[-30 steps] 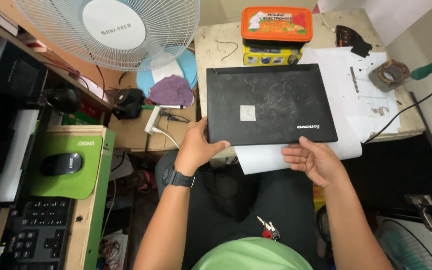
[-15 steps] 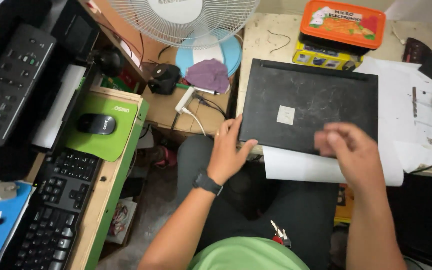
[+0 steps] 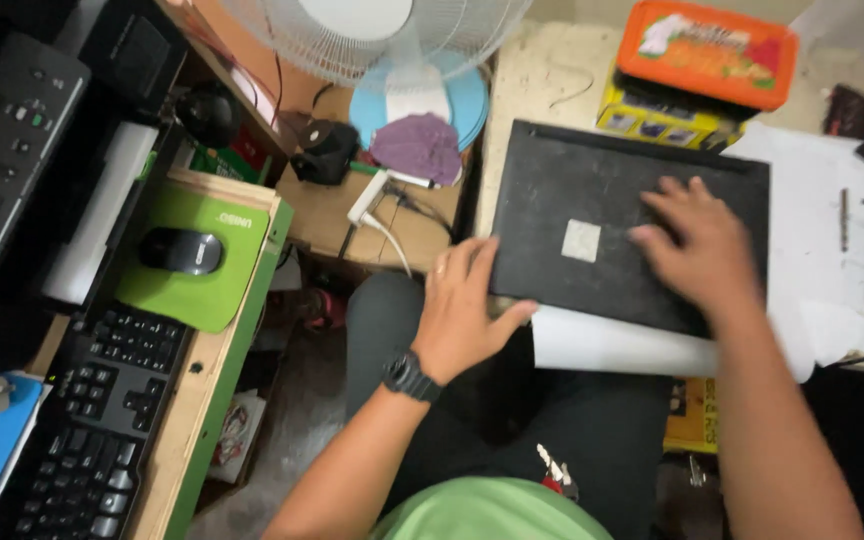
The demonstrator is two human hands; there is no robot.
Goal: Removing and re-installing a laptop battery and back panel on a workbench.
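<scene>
A closed black laptop with a small pale square sticker lies on white paper on a worn table. My left hand, with a black watch on the wrist, grips the laptop's near left corner. My right hand lies flat on the lid towards its right side, fingers spread and motion-blurred.
An orange box on a yellow box sits behind the laptop. A white fan on a blue base stands at the back. To the left are a black mouse on a green pad, a black keyboard and a printer. A power strip lies lower down.
The view has swung left and closer. My right hand has moved from the laptop's front edge up onto the lid. My left hand stays at the near left corner.
</scene>
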